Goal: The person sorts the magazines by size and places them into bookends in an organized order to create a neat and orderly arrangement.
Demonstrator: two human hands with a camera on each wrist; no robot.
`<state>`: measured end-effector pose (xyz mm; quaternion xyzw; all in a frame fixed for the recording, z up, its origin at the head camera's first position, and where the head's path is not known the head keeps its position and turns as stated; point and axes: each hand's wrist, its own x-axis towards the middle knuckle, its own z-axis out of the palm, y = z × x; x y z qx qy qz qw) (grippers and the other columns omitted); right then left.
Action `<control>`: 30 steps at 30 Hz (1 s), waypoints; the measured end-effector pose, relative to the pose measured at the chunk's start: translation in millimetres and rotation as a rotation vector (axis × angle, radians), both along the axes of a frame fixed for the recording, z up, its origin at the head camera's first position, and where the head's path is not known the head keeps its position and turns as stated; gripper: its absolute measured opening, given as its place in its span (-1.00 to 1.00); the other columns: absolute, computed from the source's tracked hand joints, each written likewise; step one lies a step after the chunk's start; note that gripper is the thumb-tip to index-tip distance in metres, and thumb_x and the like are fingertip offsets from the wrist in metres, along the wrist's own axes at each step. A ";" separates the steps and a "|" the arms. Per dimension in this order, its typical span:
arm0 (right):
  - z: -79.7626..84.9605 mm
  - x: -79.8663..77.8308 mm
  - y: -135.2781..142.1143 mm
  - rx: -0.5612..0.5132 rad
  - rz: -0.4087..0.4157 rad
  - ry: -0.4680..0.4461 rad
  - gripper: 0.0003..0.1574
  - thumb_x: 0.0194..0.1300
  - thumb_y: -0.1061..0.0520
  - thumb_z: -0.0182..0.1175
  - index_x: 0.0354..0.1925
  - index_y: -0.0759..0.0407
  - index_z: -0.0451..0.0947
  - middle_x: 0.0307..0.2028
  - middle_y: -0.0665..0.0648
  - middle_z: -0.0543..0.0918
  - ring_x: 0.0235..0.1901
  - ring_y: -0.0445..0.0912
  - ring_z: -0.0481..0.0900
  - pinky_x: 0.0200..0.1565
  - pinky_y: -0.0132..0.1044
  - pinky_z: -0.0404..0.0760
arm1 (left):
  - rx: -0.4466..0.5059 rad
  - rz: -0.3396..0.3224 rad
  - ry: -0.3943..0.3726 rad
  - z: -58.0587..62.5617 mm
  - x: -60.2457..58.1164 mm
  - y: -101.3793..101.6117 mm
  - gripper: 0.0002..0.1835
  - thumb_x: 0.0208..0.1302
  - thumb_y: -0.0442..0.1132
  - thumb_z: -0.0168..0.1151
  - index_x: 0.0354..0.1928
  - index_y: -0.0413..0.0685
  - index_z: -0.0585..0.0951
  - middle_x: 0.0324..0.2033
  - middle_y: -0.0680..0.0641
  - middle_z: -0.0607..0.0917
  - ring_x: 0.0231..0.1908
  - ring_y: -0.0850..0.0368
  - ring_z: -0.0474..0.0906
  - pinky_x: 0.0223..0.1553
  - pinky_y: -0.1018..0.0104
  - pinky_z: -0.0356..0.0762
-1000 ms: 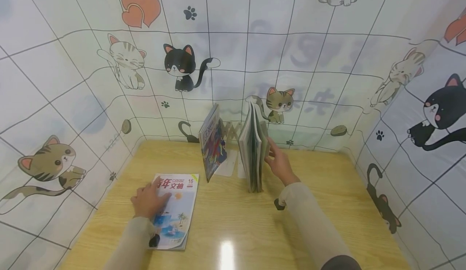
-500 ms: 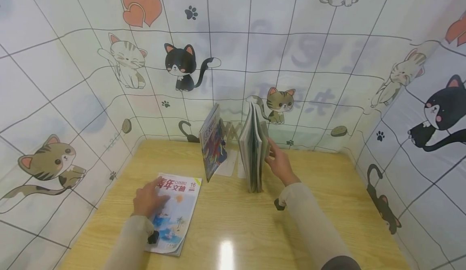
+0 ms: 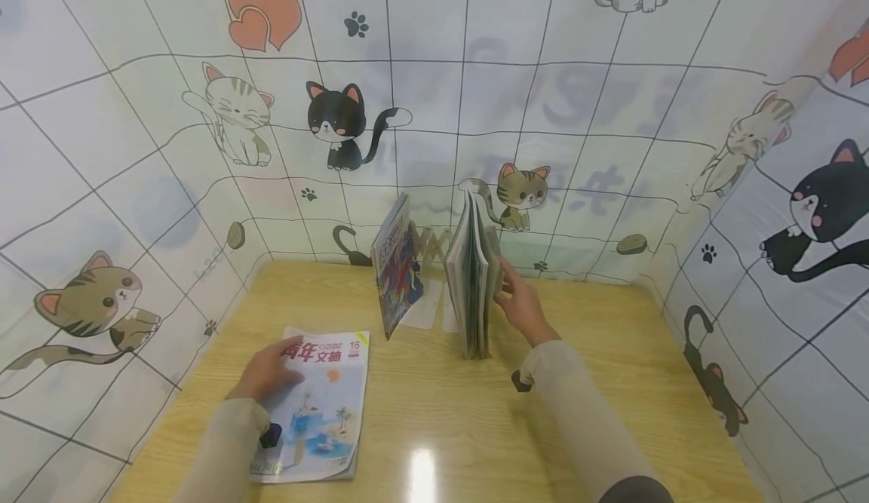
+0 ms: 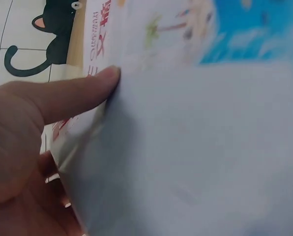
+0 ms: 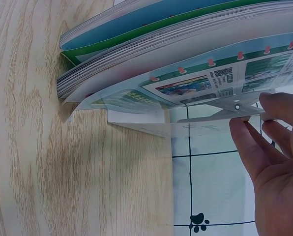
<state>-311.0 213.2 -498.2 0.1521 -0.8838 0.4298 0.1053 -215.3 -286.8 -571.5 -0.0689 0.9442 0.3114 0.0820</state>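
My left hand (image 3: 266,371) grips a magazine (image 3: 319,412) by its left edge, at the front left of the table. In the left wrist view its thumb (image 4: 87,93) lies on the cover, with the other fingers behind the edge. At the right, my right hand (image 3: 523,308) pinches the end of a white expandable bookend (image 5: 237,106) between thumb and fingertips. Several upright magazines (image 3: 467,292) stand against the bookend's right part, pages slightly fanned. A colourful magazine (image 3: 398,280) leans at its left end. The lattice (image 3: 432,243) shows in the gap between them.
The wooden table (image 3: 421,390) ends against a cloth backdrop (image 3: 434,111) with printed cats and a grid, which surrounds it at the back and both sides. A bright light reflection (image 3: 423,473) lies near the front of the table.
My left hand has shifted a little left and toward the front with the magazine, which turned clockwise and then back. The right hand, bookend and upright magazines have stayed in place.
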 end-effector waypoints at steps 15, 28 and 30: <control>-0.6 -1.1 0.4 -0.001 0.000 0.014 0.00 0.27 0.38 0.24 0.50 -0.13 0.07 0.22 0.37 0.46 0.04 0.24 0.58 -0.01 0.12 0.55 | 0.206 -0.137 -0.124 33.4 14.2 -20.2 -0.15 0.04 -0.43 0.39 0.42 0.08 0.34 0.16 -0.31 0.48 -0.13 -0.11 0.55 -0.13 -0.03 0.57; -0.8 -0.6 -0.6 0.001 -0.010 0.012 -0.01 0.28 0.36 0.24 0.50 -0.17 0.08 0.21 0.37 0.48 0.03 0.22 0.59 -0.01 0.12 0.55 | 0.438 -0.110 -0.186 44.8 24.1 -20.8 -0.03 -0.01 -0.62 0.21 0.48 0.18 0.24 0.31 -0.43 0.27 -0.25 -0.08 0.57 -0.45 0.02 0.63; -1.1 -0.5 -0.5 0.001 -0.007 0.018 -0.01 0.27 0.36 0.25 0.49 -0.16 0.09 0.20 0.37 0.48 0.03 0.23 0.59 -0.01 0.12 0.55 | 0.448 -0.132 -0.167 44.8 24.0 -21.5 -0.03 0.00 -0.62 0.17 0.48 0.17 0.22 0.29 -0.45 0.28 -0.26 -0.08 0.57 -0.45 0.01 0.63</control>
